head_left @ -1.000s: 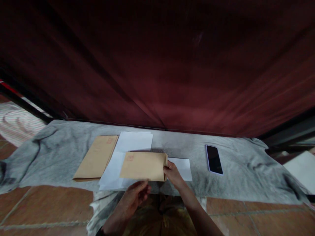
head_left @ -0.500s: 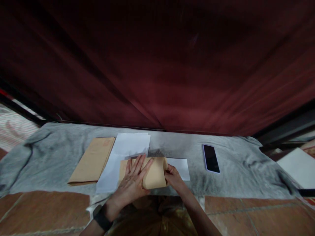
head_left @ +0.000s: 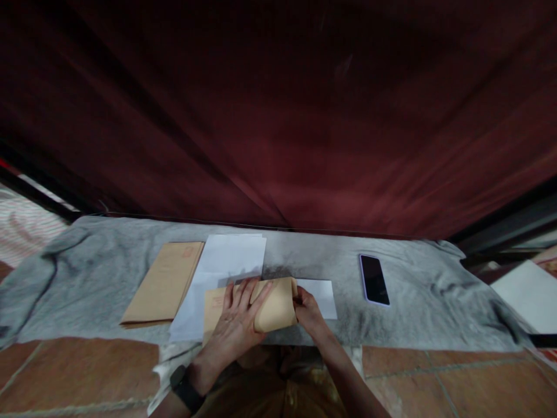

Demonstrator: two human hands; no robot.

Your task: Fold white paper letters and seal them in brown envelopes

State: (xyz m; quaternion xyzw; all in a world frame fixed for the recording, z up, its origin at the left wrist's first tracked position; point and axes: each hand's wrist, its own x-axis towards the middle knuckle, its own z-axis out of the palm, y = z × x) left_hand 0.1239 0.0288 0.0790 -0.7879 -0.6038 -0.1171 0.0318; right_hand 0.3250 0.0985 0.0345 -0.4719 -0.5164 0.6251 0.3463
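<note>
A brown paper envelope (head_left: pixel 276 306) lies in front of me, its right part curled up and over. My left hand (head_left: pixel 237 319) rests flat on it with the fingers spread, a dark watch on the wrist. At the curled right end, my right hand (head_left: pixel 310 313) has its fingers bent around the paper edge; the fingertips are partly hidden inside the curl. Under and to the right of that hand is a folded white paper (head_left: pixel 322 296). Larger white sheets (head_left: pixel 230 255) extend beneath the envelope on the left.
A stack of brown envelopes (head_left: pixel 163 281) lies left of the white sheets. A phone (head_left: pixel 374 280) in a pale purple case lies to the right. Grey cloth (head_left: pixel 430 302) covers the surface. Behind it hangs a dark red curtain (head_left: pixel 278 145). Tiles (head_left: pixel 78 371) show below.
The envelope's left end has shifted a little to the left and shows more of its printed mark. My right hand has moved slightly right and up with the curled end.
</note>
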